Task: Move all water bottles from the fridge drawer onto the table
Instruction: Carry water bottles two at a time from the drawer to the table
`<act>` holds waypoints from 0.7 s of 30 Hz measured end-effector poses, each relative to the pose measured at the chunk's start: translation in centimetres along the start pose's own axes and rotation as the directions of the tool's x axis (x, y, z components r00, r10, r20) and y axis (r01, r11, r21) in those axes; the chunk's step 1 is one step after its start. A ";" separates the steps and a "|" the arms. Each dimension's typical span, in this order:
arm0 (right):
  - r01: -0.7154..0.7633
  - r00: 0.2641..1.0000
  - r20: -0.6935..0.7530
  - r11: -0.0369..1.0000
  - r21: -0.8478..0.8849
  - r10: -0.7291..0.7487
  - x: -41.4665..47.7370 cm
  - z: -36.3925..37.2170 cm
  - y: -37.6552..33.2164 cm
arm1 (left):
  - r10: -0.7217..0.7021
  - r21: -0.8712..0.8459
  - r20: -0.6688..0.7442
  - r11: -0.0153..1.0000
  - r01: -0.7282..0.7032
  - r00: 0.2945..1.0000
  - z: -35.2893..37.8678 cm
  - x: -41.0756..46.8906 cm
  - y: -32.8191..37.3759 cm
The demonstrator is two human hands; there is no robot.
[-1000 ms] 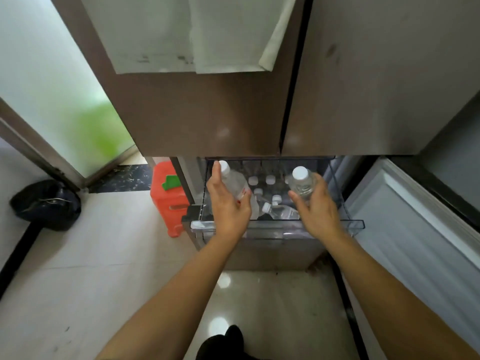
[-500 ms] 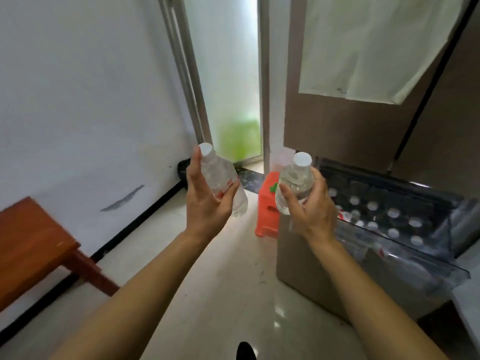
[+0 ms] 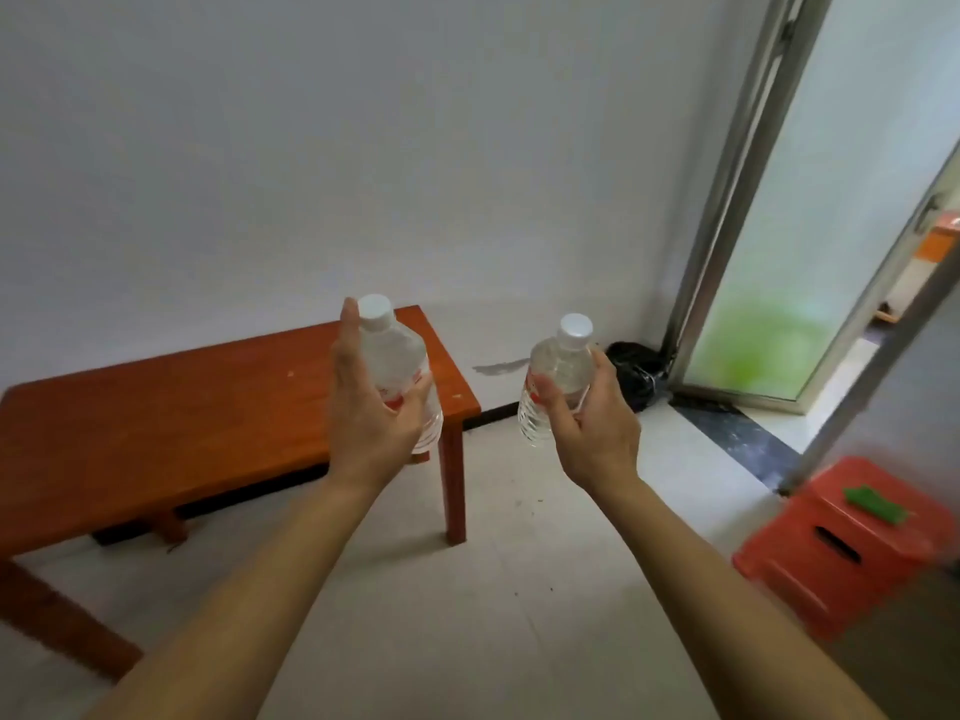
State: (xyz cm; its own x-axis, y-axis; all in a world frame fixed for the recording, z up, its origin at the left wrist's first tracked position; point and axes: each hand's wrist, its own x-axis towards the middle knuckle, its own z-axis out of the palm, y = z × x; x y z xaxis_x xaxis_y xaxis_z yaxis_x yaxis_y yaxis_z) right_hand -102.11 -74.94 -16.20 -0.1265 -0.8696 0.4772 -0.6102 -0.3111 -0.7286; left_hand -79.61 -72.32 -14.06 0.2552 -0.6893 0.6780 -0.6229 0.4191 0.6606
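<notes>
My left hand (image 3: 370,413) grips a clear water bottle (image 3: 396,363) with a white cap and red label, held upright in front of the right end of the wooden table (image 3: 156,423). My right hand (image 3: 592,428) holds a second clear water bottle (image 3: 558,374) with a white cap, upright in the air to the right of the table, above the floor. The low reddish-brown table stands against the white wall at the left, its top bare. The fridge drawer is out of view.
A red plastic stool (image 3: 841,543) with a green item on it stands on the floor at the lower right. A black bag (image 3: 636,371) lies in the corner beside a frosted glass door (image 3: 795,252). Pale tiled floor lies between me and the table.
Both hands lifted a bottle out of the fridge drawer. The view swung left, away from the fridge, and now faces the wooden table with both bottles held up.
</notes>
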 end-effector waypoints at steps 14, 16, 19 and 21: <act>0.093 0.950 0.290 0.991 0.095 -0.117 5.5 34.0 -14.6 | -0.207 0.254 -0.156 0.937 0.241 0.966 -18.8 10.3 -24.1; 0.096 0.938 0.324 0.990 0.106 -0.126 6.9 38.3 -14.9 | -0.235 0.270 -0.185 0.922 0.279 0.954 -19.2 12.1 -27.7; 0.111 0.924 0.354 0.987 0.120 -0.147 10.2 44.8 -15.1 | -0.257 0.287 -0.219 0.905 0.314 0.941 -19.3 16.0 -33.3; 0.105 0.917 0.370 0.985 0.138 -0.150 13.0 49.1 -15.5 | -0.297 0.272 -0.246 0.893 0.360 0.923 -19.3 19.3 -36.7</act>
State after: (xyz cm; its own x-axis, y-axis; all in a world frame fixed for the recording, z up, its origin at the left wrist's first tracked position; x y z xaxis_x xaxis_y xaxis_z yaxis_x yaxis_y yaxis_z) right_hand -55.89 -100.21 -22.80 0.2651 -0.8925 0.3648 -0.5067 -0.4508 -0.7349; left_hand -37.58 -89.57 -19.02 0.6025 -0.6147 0.5091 -0.6652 -0.0342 0.7459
